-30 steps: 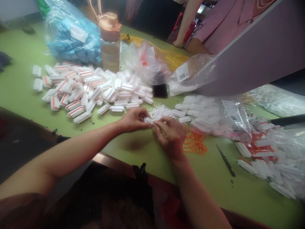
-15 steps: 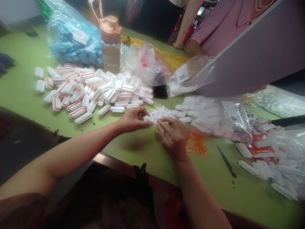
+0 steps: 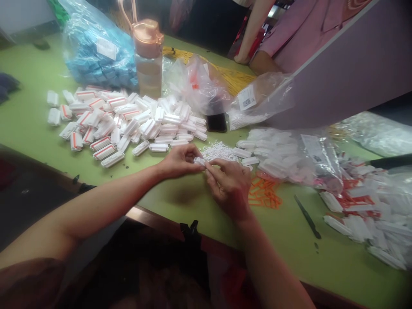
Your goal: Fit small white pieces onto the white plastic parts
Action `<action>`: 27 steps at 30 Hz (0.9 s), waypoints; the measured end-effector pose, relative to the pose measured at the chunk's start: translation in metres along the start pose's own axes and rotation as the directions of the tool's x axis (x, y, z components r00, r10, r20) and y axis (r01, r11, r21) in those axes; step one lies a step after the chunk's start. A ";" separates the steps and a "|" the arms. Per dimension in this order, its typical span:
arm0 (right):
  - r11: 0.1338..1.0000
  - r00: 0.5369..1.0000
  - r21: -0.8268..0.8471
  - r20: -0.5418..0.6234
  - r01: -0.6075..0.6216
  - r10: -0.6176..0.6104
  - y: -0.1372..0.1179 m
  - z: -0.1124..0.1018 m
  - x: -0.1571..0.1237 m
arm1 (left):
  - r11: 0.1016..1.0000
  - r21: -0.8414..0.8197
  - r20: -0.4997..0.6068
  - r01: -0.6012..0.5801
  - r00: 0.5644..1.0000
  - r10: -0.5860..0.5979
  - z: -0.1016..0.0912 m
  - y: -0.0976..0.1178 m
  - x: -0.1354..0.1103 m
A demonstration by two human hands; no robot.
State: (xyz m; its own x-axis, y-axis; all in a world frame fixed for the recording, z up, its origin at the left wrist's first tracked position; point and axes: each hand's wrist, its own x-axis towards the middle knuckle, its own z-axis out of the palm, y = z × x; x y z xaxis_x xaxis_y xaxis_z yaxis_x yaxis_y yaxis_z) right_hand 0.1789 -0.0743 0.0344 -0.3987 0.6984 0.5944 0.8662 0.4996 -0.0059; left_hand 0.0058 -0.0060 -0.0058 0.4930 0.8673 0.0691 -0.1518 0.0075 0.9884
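Observation:
Between my hands is a small white plastic housing (image 3: 199, 161), partly covered by fingers. My left hand (image 3: 180, 161) pinches its left end between thumb and fingers. The fingers of my right hand (image 3: 230, 182) are closed at its right end; whether they also hold a tiny part is too small to tell. Just behind the hands lies a heap of tiny white plastic pieces (image 3: 220, 151). A pile of white housings (image 3: 128, 116), some with an orange strip, spreads behind my left arm. Flat orange plastic strips (image 3: 264, 192) lie right of my right hand.
A water bottle (image 3: 148, 60) stands behind the pile beside a bag of blue parts (image 3: 99, 56). A phone (image 3: 216, 122) lies near clear bags (image 3: 257, 101). To the right are a thin dark blade-like tool (image 3: 307, 216) and bagged white housings (image 3: 363, 206). Another person's arm (image 3: 252, 32) rests at the far edge.
My right hand has shifted slightly left along the white housing, covering more of it. My left hand stays almost in place, still pinching it.

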 end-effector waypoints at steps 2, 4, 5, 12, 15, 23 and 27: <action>0.997 0.999 0.067 0.015 -0.036 0.035 0.002 0.001 0.000 | 1.000 -0.020 0.005 0.002 1.000 -0.002 0.000 0.000 0.000; 0.969 0.992 0.214 0.006 -0.128 0.129 0.011 0.002 -0.002 | 1.000 -0.019 -0.004 0.022 1.000 -0.022 0.000 0.000 0.001; 0.937 0.979 0.291 -0.005 -0.192 0.202 0.018 0.003 -0.003 | 0.999 -0.004 -0.010 0.034 0.999 -0.034 -0.001 0.000 0.001; 0.857 0.853 0.076 0.175 -0.510 0.492 0.068 0.004 -0.017 | 0.991 0.128 -0.030 0.026 0.999 -0.022 -0.004 -0.002 0.004; 0.886 0.854 -0.021 0.257 -0.463 0.452 0.070 0.009 -0.021 | 0.989 0.143 -0.025 0.023 0.999 -0.020 -0.004 -0.001 0.004; 0.936 0.881 -0.126 0.315 -0.329 0.352 0.070 0.009 -0.022 | 0.988 0.153 -0.008 0.034 0.999 -0.033 -0.003 0.001 0.003; 0.942 0.847 -0.116 0.412 -0.316 0.335 0.069 -0.001 -0.020 | 0.989 0.139 0.006 0.043 0.999 -0.045 -0.003 0.001 0.003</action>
State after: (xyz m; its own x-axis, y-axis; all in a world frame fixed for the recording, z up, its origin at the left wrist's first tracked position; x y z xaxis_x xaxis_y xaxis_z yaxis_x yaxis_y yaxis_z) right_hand 0.2465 -0.0540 0.0229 -0.1715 0.9703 0.1705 0.9766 0.1903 -0.1004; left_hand 0.0042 -0.0020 -0.0047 0.5045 0.8630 0.0258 -0.0099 -0.0241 0.9997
